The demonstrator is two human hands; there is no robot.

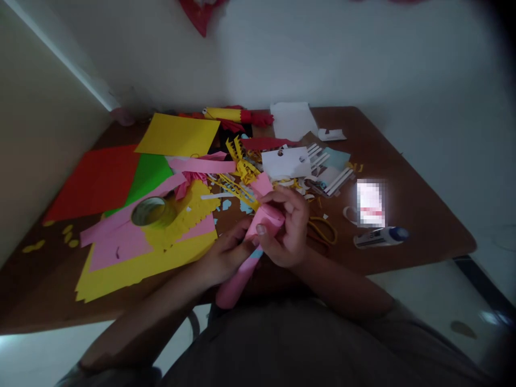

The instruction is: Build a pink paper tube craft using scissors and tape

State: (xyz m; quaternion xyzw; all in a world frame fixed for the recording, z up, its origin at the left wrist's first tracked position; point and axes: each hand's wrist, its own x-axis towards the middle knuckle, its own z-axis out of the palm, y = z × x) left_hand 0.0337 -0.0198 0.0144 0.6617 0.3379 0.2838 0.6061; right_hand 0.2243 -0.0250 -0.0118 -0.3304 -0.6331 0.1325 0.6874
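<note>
Item in hand: one pink paper roll (245, 258), a tube with a blue band near its middle, held over the near edge of the brown surface (419, 215), just in front of the person's body. Left hand (226, 258) has its grip closed around the tube's middle; right hand (288, 231) is clasped on the upper end, thumb pressing the rolled edge. Step, as judged: the roll is being wound or pressed shut; the next move would call for holding the seam tight so that it does not spring open. Count on the surface: one tape roll (151, 211); one glue stick (381, 236), lying well to the right; one red sheet (97, 180); one green sheet (149, 174); one flat yellow sheet (177, 134) at the back; one yellow-and-red roll (237, 115) beyond it; one heap of yellow fringed strips (242, 177), too tangled to count.
</note>
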